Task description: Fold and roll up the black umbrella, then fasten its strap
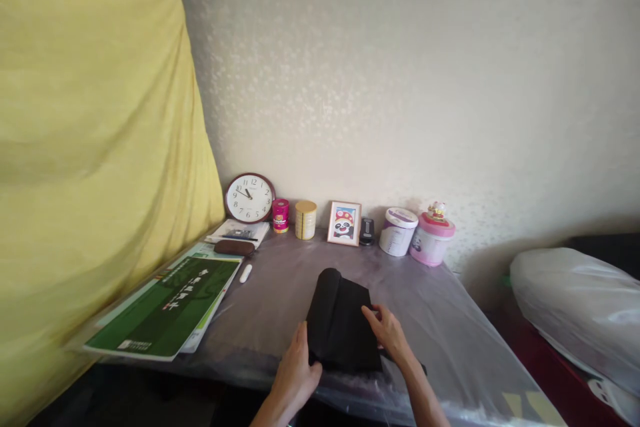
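A black, folded fabric item [345, 320] lies near the front edge of the table, with a rounded, rolled-looking fold along its left side. I cannot tell exactly what kind of thing it is. My left hand [297, 367] grips its lower left edge, thumb at the near corner and fingers along the side. On the right edge, my right hand [387, 330] holds it with the fingertips on top; the thumb is mostly hidden. A dark strap-like end [424, 369] pokes out beyond my right wrist.
Plastic film covers the table [285, 287]. Left are a green book [170, 307], a brown case [234, 248] and a small white object [245, 273]. Along the wall stand a clock [250, 198], a pink can [281, 215], a yellow-lidded can [305, 220], a picture frame [344, 223] and tubs [399, 232].
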The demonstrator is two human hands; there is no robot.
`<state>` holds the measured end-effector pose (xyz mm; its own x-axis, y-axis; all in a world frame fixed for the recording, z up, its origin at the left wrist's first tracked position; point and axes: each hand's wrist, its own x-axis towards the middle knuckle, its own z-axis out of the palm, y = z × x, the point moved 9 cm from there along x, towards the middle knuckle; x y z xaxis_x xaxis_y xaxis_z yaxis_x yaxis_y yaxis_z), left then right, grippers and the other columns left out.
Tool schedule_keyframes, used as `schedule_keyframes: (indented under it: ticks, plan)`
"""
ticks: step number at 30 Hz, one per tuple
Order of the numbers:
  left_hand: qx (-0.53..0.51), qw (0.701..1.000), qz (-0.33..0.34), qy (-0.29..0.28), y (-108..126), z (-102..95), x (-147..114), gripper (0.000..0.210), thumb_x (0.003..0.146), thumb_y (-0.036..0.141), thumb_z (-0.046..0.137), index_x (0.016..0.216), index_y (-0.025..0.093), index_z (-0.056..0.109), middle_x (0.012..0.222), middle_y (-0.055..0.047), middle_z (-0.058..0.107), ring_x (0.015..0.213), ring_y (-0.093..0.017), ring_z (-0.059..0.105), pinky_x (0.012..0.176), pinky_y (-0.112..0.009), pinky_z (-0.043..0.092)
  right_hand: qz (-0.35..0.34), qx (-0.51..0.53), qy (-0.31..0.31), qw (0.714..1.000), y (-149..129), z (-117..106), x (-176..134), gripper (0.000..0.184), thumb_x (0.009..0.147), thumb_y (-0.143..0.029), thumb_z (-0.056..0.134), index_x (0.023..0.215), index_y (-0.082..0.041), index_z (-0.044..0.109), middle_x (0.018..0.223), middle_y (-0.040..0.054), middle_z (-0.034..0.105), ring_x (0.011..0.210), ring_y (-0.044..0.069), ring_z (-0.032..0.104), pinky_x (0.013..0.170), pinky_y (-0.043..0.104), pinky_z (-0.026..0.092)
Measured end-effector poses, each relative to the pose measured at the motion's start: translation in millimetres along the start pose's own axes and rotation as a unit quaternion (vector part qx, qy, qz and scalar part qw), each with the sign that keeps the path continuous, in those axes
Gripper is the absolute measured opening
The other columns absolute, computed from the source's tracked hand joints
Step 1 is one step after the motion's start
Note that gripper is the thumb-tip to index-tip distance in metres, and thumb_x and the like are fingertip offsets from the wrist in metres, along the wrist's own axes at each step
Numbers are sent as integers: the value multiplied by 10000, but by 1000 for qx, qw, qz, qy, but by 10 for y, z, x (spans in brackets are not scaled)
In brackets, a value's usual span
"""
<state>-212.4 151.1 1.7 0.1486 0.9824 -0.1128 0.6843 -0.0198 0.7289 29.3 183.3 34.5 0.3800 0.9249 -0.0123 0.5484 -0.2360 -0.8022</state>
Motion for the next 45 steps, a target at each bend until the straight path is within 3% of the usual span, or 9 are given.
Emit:
schedule_keyframes:
  ticks: [4, 8, 15, 21, 29, 34, 36, 40, 45]
  plan:
    - [13, 1000, 0, 10, 0, -13, 3, 794, 657, 104, 488, 1387, 130, 176, 1455, -118, 283, 1300, -207, 336, 1049, -261, 252, -26, 31, -4, 999, -35, 22, 14, 260, 682, -366, 584, 836, -161, 630, 737, 60, 643, 720, 208, 616, 520, 256, 453]
    - [30, 1000, -1, 4, -8, 20, -1, 789, 674, 96, 475, 1391, 136, 151, 1466, -119, 255, 1263, -203, 393, 1017, -250, 291, -92, 141, -58, 984, -376, 127, -26, 249, 709, -411, 564, 755, -172, 612, 598, -9, 579, 571, 146, 559, 493, 241, 423]
    - [63, 998, 1, -4, -16, 68, -3, 790, 680, 106, 467, 1394, 79, 130, 1472, -149, 221, 1249, -222, 414, 1015, -262, 312, -99, 260, -113, 954, -864, 620, 45, 416, 701, -502, 576, 922, -152, 611, 649, 12, 619, 595, 158, 577, 521, 252, 449]
    - [84, 996, -15, -13, 33, 22, -31, 801, 670, 135, 490, 1397, 121, 153, 1467, -136, 244, 1189, -234, 478, 978, -272, 346, -123, 160, -82, 976, -886, 973, 147, 348, 735, -420, 568, 958, -162, 633, 732, 31, 649, 770, 192, 612, 644, 266, 470]
    - [105, 994, 8, -20, -4, -45, -110, 690, 700, 231, 504, 1346, 103, 300, 1414, -174, 337, 1213, -299, 447, 960, -349, 384, -131, -42, -93, 986, -926, 1082, 133, 302, 784, -288, 545, 1038, -134, 596, 813, 69, 680, 802, 189, 631, 677, 249, 422]
    - [177, 982, 51, 47, 150, -252, -201, 535, 769, 258, 444, 1291, 145, 406, 1385, -144, 384, 1272, -299, 369, 1032, -413, 336, -168, -44, -121, 977, -1064, 1112, 29, 239, 818, -276, 486, 1005, -165, 587, 671, 17, 689, 676, 160, 632, 625, 233, 401]
    - [180, 979, 89, 38, 307, -251, -209, 515, 769, 243, 433, 1280, 174, 428, 1383, -112, 390, 1275, -286, 362, 1062, -423, 303, -185, -26, -149, 971, -1111, 1145, -28, 223, 832, -277, 454, 983, -183, 589, 681, 5, 700, 664, 147, 635, 630, 228, 411]
    - [185, 972, 145, -25, 489, -98, -182, 715, 671, 160, 486, 1363, 200, 310, 1481, -61, 227, 1357, -279, 197, 1124, -447, 180, -215, -12, -176, 961, -1156, 1162, -98, 233, 843, -277, 425, 946, -212, 624, 753, 1, 711, 697, 143, 643, 656, 230, 434]
    - [213, 970, 92, -72, 306, 69, -99, 943, 533, 13, 461, 1406, 176, 145, 1508, -86, 40, 1381, -281, 68, 1122, -445, 162, -292, -26, -176, 940, -1219, 1106, -224, 265, 862, -271, 416, 915, -242, 675, 827, 8, 712, 782, 162, 631, 738, 258, 443]
